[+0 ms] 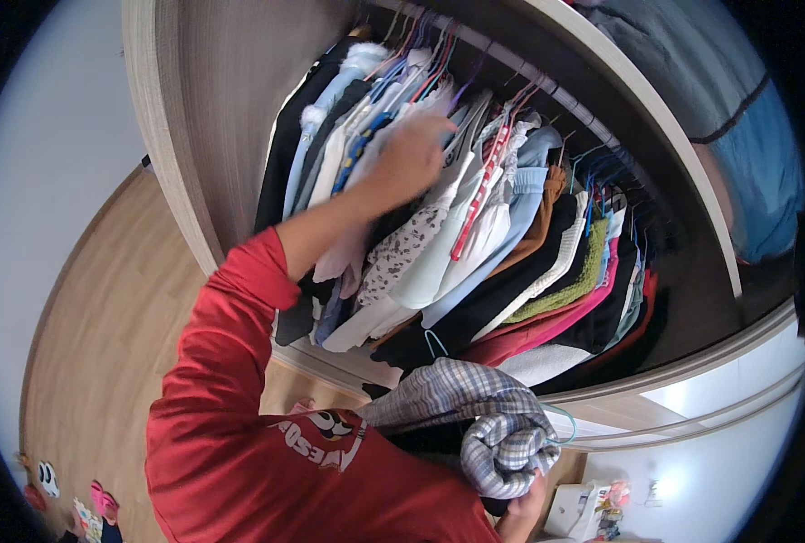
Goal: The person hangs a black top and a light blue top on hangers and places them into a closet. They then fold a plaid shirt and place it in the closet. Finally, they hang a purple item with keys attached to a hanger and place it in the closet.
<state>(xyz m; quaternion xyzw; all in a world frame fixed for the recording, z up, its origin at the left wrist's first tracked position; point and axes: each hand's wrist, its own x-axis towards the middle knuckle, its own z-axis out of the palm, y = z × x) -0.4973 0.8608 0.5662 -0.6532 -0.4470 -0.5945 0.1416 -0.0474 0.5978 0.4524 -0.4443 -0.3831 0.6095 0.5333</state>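
My left hand is raised among the clothes on the wardrobe rail, near several coloured hangers. Motion smears its fingers, so I cannot tell whether they grip anything. Close by hang a white blouse with dark spots and a red-and-white checked strip of cloth. Low in front of me, my right hand is closed on a bunched grey-and-white plaid shirt. A pale blue-green hanger sticks out of this shirt, and part of my right hand is hidden behind the cloth.
The wardrobe's side panel stands on the left. Its rail carries many garments, including a green knit. Folded grey and blue cloth lies at the upper right. Pink shoes are on the wooden floor.
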